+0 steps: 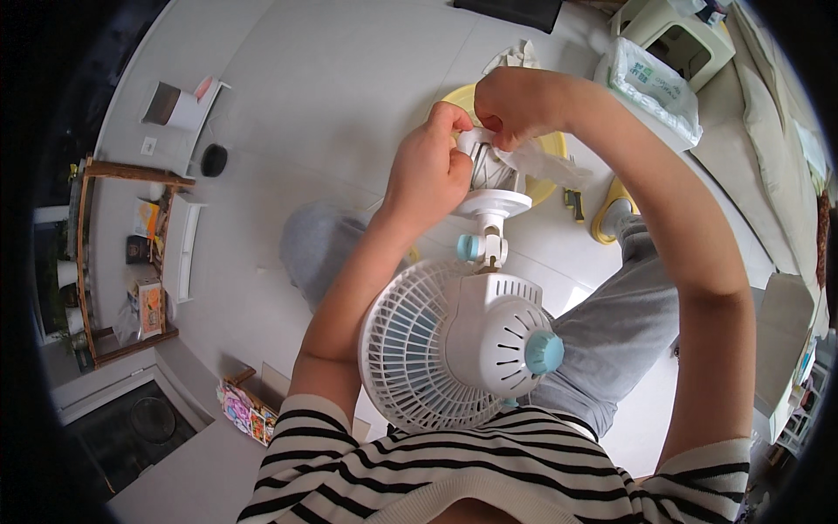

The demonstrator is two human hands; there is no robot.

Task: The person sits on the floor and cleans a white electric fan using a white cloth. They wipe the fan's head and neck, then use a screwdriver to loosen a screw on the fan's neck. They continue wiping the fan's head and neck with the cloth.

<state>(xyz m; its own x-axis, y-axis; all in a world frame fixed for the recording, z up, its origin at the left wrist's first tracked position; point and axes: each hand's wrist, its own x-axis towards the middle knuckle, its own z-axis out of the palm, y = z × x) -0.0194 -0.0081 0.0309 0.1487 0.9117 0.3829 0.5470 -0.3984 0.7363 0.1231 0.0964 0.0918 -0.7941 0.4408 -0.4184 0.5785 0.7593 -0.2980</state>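
Observation:
A small white electric fan (488,327) with pale blue blades leans against my striped shirt and lap, its rear housing facing up and its mount end pointing away from me. A pale blue knob (545,352) sits on the housing, and a blue tightening knob (467,247) is at the neck joint. Beyond the round collar (495,204) lies a bundle of white cord or strips (491,171). There my left hand (429,160) pinches a thin white sheet (543,165). My right hand (520,105) grips the same sheet from the far side; its fingertips are partly hidden.
Under my hands a yellow basin (553,147) stands on the tiled floor, with a crumpled cloth (514,57) behind it. A yellow-and-black tool (574,204) lies beside my yellow slipper (605,216). A lined bin (655,85), a stool (694,46) and a sofa (740,177) stand right.

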